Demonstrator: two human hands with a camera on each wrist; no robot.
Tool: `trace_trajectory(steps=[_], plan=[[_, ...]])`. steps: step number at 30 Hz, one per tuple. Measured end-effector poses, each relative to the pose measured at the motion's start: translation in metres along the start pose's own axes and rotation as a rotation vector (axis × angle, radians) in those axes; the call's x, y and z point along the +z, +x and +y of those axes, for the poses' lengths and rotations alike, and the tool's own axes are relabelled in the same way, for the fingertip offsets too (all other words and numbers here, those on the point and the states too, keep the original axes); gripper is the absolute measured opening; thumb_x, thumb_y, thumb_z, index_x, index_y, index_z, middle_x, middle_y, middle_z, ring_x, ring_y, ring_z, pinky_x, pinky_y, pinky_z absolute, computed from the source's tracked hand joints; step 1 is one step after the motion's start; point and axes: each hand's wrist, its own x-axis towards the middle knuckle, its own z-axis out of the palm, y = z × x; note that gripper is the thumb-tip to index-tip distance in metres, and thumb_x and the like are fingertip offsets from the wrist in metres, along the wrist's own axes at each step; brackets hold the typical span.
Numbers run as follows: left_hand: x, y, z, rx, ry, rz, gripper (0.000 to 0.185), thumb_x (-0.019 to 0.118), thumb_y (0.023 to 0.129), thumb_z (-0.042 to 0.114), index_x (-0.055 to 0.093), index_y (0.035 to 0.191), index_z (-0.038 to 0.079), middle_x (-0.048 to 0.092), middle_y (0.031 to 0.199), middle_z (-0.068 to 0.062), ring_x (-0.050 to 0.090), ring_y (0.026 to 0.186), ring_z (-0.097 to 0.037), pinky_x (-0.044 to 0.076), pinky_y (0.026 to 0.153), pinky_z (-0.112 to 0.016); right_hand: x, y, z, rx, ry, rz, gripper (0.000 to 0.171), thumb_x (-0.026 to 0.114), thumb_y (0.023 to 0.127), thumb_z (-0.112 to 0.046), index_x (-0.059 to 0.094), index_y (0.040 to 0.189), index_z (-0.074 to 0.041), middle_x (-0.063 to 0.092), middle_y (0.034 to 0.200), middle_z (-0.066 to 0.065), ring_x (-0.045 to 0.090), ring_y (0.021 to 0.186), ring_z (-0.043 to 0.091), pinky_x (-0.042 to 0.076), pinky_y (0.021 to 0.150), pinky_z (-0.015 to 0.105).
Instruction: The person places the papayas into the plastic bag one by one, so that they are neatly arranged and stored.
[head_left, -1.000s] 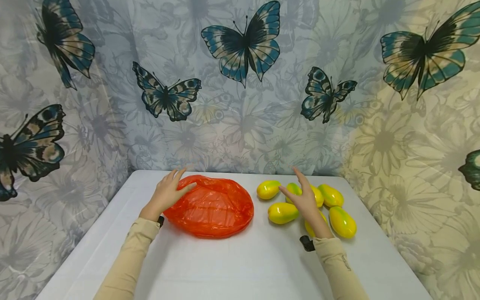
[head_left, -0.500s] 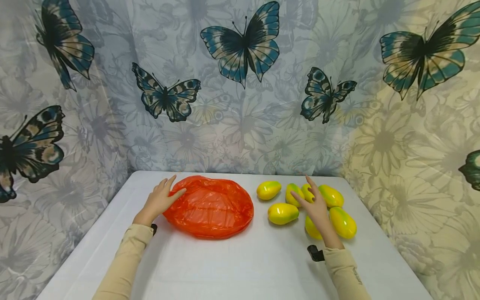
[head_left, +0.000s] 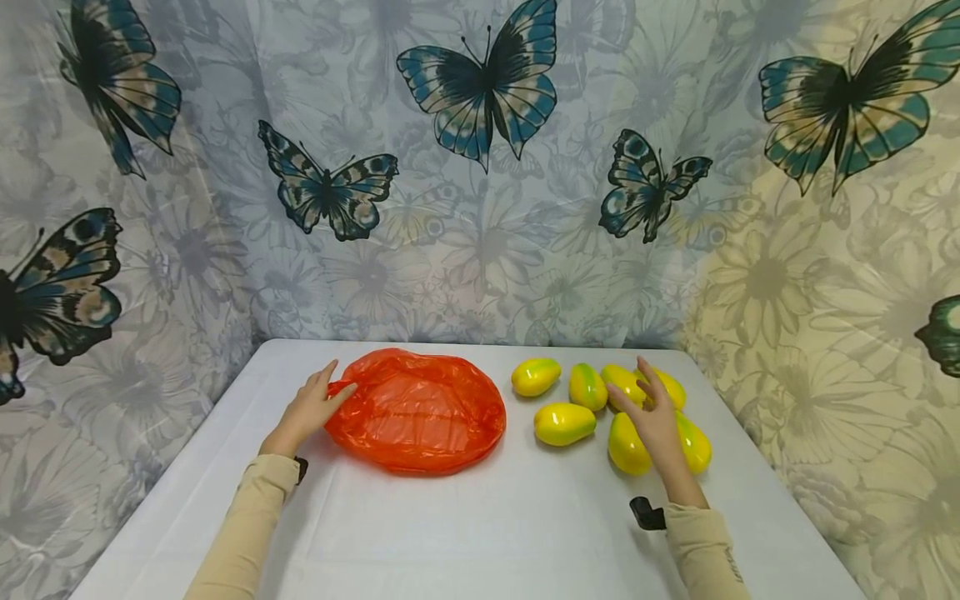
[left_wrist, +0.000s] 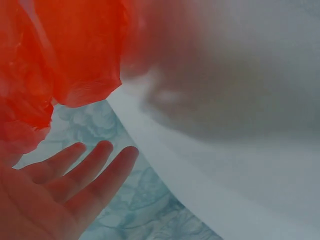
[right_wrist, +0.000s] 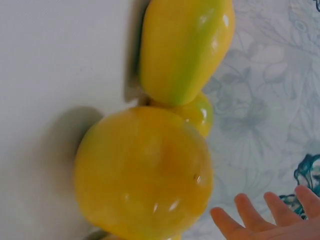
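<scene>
Seven yellow-green mangoes lie loose on the right half of the white table, in a cluster toward the back edge. Right hand hovers flat over the right part of the cluster, fingers straight and spread, grip released, holding nothing; it covers parts of two or three fruits, and whether it touches them cannot be told. In the right wrist view one large mango fills the frame with two more behind it, touching each other, and the straight fingertips show at the lower right, clear of the fruit.

Orange plastic bag lies flattened and crumpled on the left-centre of the table, just beside the nearest mangoes but apart from them. Left hand sits at the bag's left edge, fingers extended, thumb touching the plastic rim; grip relaxed, not clenched. The left wrist view shows the open fingers below a fold of the orange bag, with the table edge alongside.

Both arms wear beige sleeves. Behind and around the table hangs a pale flowered curtain printed with large blue butterflies.
</scene>
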Motion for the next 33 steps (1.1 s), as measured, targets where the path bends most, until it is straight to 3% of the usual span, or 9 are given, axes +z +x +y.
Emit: trace_trajectory(steps=[7, 20, 27, 33], plan=[[0.004, 0.002, -0.005, -0.004, -0.025, 0.004, 0.087, 0.041, 0.098, 0.061, 0.008, 0.157, 0.007, 0.019, 0.156, -0.032, 0.024, 0.139, -0.057, 0.025, 0.109, -0.072, -0.013, -0.002, 0.005, 0.001, 0.013, 0.047, 0.080, 0.062, 0.094, -0.041, 0.016, 0.158, -0.026, 0.017, 0.164, 0.007, 0.026, 0.147, 0.037, 0.028, 0.117, 0.056], [0.011, 0.002, -0.014, -0.013, -0.124, -0.021, 0.076, 0.047, 0.102, 0.037, 0.006, 0.156, 0.001, 0.019, 0.154, -0.037, 0.025, 0.140, -0.054, 0.024, 0.112, -0.068, -0.032, -0.011, 0.016, 0.031, 0.024, 0.175, 0.076, 0.063, 0.094, -0.037, 0.022, 0.156, -0.022, 0.021, 0.164, 0.007, 0.025, 0.147, 0.038, 0.013, 0.121, 0.058], [0.016, 0.003, -0.016, 0.009, -0.133, -0.019, 0.075, 0.047, 0.102, 0.032, 0.008, 0.155, -0.003, 0.021, 0.153, -0.037, 0.025, 0.140, -0.054, 0.024, 0.113, -0.067, -0.042, -0.012, 0.027, 0.093, 0.038, 0.258, 0.071, 0.064, 0.093, -0.039, 0.029, 0.154, -0.029, 0.026, 0.162, -0.002, 0.023, 0.149, 0.027, 0.020, 0.123, 0.049], [0.018, -0.001, -0.017, -0.010, -0.124, -0.028, 0.074, 0.047, 0.102, 0.030, 0.006, 0.154, -0.005, 0.019, 0.154, -0.037, 0.023, 0.141, -0.053, 0.023, 0.114, -0.065, -0.050, -0.016, 0.035, 0.150, 0.080, 0.297, 0.070, 0.064, 0.092, -0.042, 0.030, 0.153, -0.032, 0.022, 0.163, -0.005, 0.017, 0.152, 0.025, 0.017, 0.123, 0.050]])
